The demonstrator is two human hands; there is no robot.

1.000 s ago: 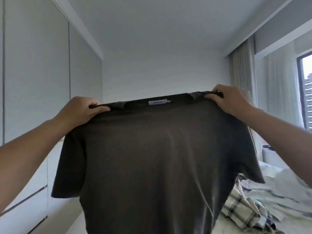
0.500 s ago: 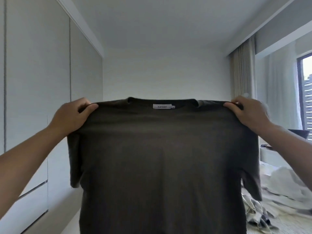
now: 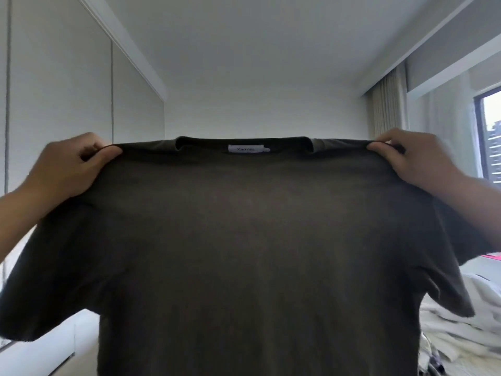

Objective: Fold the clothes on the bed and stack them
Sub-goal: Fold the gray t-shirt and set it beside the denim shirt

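Note:
A dark brown T-shirt (image 3: 249, 240) hangs spread out in front of me, filling most of the view, with a white neck label at the top centre. My left hand (image 3: 67, 169) pinches its left shoulder seam and my right hand (image 3: 414, 161) pinches its right shoulder seam. The shirt is stretched flat between them, sleeves hanging down on both sides. Most of the bed is hidden behind the shirt.
White crumpled clothes (image 3: 466, 327) lie on the bed at the lower right. Wardrobe doors (image 3: 54, 90) run along the left wall. A curtain (image 3: 390, 109) and a window (image 3: 490, 134) stand at the right.
My hands have moved apart and pulled the shirt flat and level; it now sits closer and fills more of the view. The plaid garment at the lower right is now hidden.

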